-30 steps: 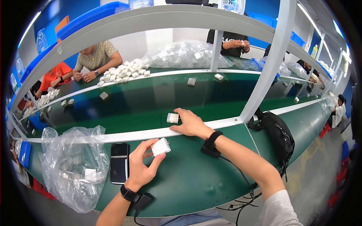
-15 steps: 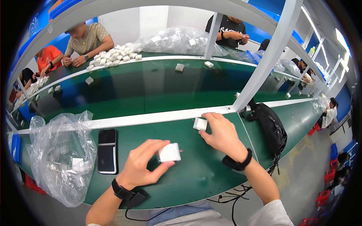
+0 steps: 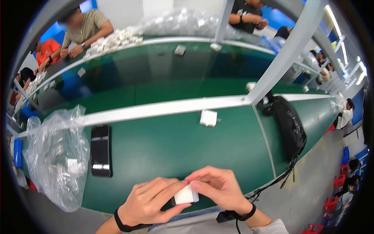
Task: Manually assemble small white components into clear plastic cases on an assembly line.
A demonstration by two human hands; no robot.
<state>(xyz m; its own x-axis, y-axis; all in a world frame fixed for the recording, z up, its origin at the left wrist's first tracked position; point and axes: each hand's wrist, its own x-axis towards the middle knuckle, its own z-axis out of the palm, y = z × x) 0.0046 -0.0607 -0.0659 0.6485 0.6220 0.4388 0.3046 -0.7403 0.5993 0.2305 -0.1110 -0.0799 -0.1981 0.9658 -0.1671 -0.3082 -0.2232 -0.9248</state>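
Close to my body, at the near edge of the green table, my left hand (image 3: 154, 201) grips a small white box (image 3: 184, 195) between thumb and fingers. My right hand (image 3: 218, 189) is closed at the same box, its thumb and forefinger pinching the upper right edge. Whatever lies right under those fingertips is hidden. A second small white box (image 3: 209, 117) rests on the table beyond both hands, beside the white rail, with a thin clear strip sticking out at its right side.
A black phone (image 3: 101, 151) lies left of my hands, beside a clear plastic bag (image 3: 58, 160) with white boxes in it. A black bag (image 3: 287, 124) sits at right. Past the white rail (image 3: 156, 108) runs a dark green belt (image 3: 163, 74); co-workers sit beyond it near piled boxes (image 3: 117, 41).
My left hand has brought its white box nearer my body. My right hand has let go of the other box by the rail and come to the held one.
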